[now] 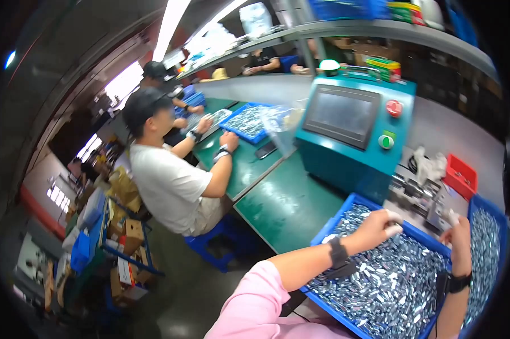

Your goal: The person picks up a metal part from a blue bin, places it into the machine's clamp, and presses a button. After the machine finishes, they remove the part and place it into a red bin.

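Observation:
My left hand (376, 224) reaches over the far rim of a blue tray (345, 210) filled with several small shiny metal parts (390, 282). Its fingertips wear white finger covers and pinch together; I cannot make out a part between them. My right hand (458, 237) is raised at the tray's right edge, fingers curled toward a small metal fixture (430, 206), also with a white-covered fingertip. Both wrists carry black straps.
A teal machine (351, 133) with a dark screen and red and green buttons stands on the green bench (283, 203). A second blue tray (486, 248) of parts lies at right, a red bin (461, 175) behind. A seated person in white (170, 181) works at left.

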`<state>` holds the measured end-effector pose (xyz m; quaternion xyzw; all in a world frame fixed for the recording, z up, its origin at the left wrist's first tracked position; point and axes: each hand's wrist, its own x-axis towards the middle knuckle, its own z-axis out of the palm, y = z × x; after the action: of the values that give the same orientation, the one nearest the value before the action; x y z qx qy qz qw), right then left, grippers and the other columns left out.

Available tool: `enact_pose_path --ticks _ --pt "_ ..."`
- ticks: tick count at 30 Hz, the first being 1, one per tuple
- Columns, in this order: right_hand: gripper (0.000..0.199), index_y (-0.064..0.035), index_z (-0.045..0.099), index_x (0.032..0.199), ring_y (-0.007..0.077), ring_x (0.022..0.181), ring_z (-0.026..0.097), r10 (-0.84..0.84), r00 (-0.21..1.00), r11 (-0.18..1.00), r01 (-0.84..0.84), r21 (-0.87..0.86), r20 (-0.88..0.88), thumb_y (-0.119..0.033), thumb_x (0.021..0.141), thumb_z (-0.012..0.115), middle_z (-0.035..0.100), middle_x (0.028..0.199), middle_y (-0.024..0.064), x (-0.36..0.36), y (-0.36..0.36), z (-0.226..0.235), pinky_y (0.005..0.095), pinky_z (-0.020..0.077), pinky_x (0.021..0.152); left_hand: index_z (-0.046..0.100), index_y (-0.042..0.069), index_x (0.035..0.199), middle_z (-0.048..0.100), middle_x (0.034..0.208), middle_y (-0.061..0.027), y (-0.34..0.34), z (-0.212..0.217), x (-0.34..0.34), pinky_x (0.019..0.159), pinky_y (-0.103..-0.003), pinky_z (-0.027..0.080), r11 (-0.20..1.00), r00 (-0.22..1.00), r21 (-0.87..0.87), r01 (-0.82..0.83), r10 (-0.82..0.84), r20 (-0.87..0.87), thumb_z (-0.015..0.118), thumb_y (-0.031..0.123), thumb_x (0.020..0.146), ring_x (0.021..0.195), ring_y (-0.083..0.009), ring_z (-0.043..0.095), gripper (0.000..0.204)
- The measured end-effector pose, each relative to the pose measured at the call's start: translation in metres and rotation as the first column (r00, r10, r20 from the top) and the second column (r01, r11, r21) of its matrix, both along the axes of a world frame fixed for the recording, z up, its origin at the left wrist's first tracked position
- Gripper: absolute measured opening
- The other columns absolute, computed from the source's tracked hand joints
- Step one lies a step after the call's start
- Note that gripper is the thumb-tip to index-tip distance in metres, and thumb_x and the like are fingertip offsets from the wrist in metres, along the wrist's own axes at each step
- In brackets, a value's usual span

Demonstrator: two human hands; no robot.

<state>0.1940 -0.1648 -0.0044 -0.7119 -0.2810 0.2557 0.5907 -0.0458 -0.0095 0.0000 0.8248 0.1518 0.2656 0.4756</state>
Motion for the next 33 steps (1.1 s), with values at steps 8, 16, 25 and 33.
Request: enact_pose_path --ticks 8,16,25,33 --pt "0.032 -0.0030 0.060 0.098 0.0114 0.046 0.055 0.077 0.969 0.997 -0.068 0.045 -0.236 -0.033 0.089 0.055 0.060 0.068 0.0044 -0.024 0.011 0.042 0.0216 0.0369 0.041 0.066 0.004 0.096 0.066 0.094 -0.0108 0.003 0.029 0.032 0.077 -0.030 0.049 0.969 0.996 0.245 -0.039 0.056 -0.067 0.064 0.012 0.082 0.086 -0.0200 0.063 0.017" --pt "0.034 0.0016 0.058 0.109 0.0141 0.051 0.059 0.128 0.956 0.991 -0.111 0.078 -0.265 -0.026 0.089 0.052 0.063 0.084 0.0086 -0.019 0.002 0.039 0.0230 0.0388 0.041 0.068 0.009 0.091 0.065 0.086 -0.0068 -0.008 0.044 0.122 0.081 -0.035 0.040 0.693 0.999 0.720 -0.044 0.028 0.035 0.068 0.013 0.077 0.091 -0.0244 0.055 0.014" --pt "0.032 0.0016 0.059 0.105 0.0149 0.052 0.061 0.155 0.954 0.988 -0.147 0.049 -0.256 -0.024 0.088 0.052 0.063 0.088 0.0090 -0.015 0.005 0.033 0.0243 0.0397 0.040 0.070 0.014 0.089 0.063 0.082 -0.0038 -0.003 0.033 0.133 0.085 -0.038 0.032 0.621 0.992 0.784 -0.032 0.116 -0.052 0.069 0.018 0.075 0.090 -0.0223 0.052 0.014" --pt "0.027 0.0018 0.062 0.093 0.0162 0.050 0.060 0.114 0.961 0.992 -0.098 0.078 -0.250 -0.023 0.085 0.055 0.060 0.074 0.0080 -0.019 0.009 0.033 0.0286 0.0408 0.043 0.070 0.012 0.088 0.065 0.083 -0.0050 0.015 0.056 0.146 0.085 -0.036 0.033 0.842 0.910 0.515 0.160 0.076 -0.407 0.069 0.016 0.075 0.091 -0.0214 0.054 0.014"
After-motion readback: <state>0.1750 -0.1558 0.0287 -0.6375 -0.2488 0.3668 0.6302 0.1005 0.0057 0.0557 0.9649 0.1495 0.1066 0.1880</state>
